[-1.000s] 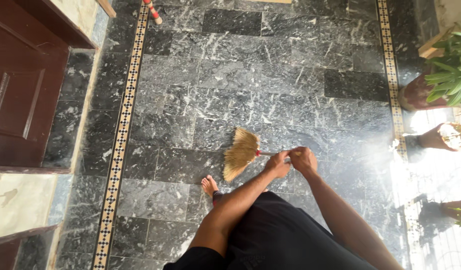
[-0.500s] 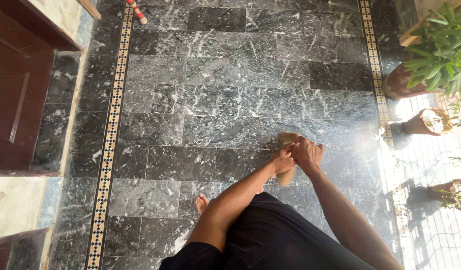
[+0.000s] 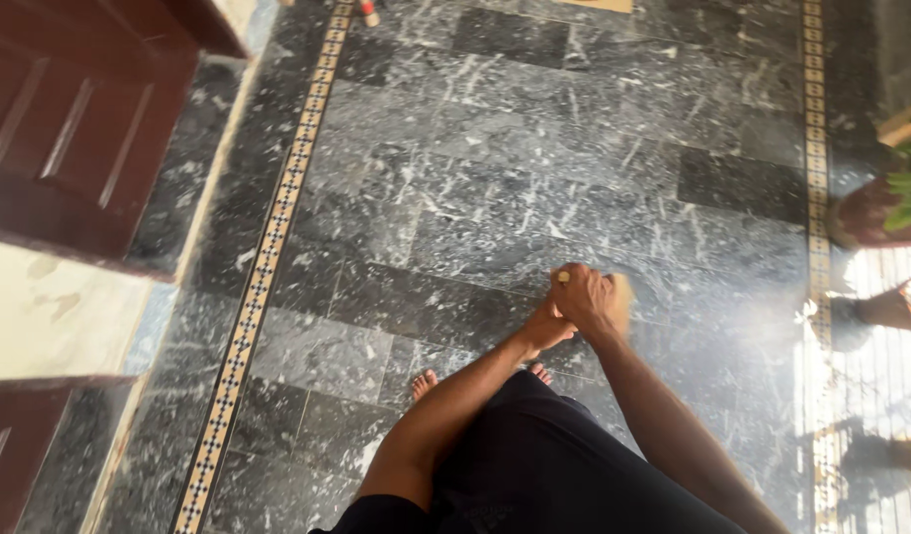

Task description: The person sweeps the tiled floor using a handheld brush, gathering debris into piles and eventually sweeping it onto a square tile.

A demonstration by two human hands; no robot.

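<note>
Both hands sit close together over the middle of the floor, and from my remote seat I read them left to right: the left hand [image 3: 546, 326] is curled shut low on the broom [image 3: 621, 297] handle, and the right hand [image 3: 589, 300] is wrapped tight around it just above, touching the left. Only a blurred tan patch of bristles shows past my right knuckles, just over the dark marble floor [image 3: 455, 188], so I cannot see the tip. I judge the broom light, its bundled grass head soft and springy, its thin handle stiff; the handle is the place to grip. Far left stands a dark wooden door [image 3: 70, 129], then a checkered tile strip [image 3: 277, 227]; my bare toes [image 3: 425, 380] show below, and a potted plant [image 3: 885, 203] stands at the right.
</note>
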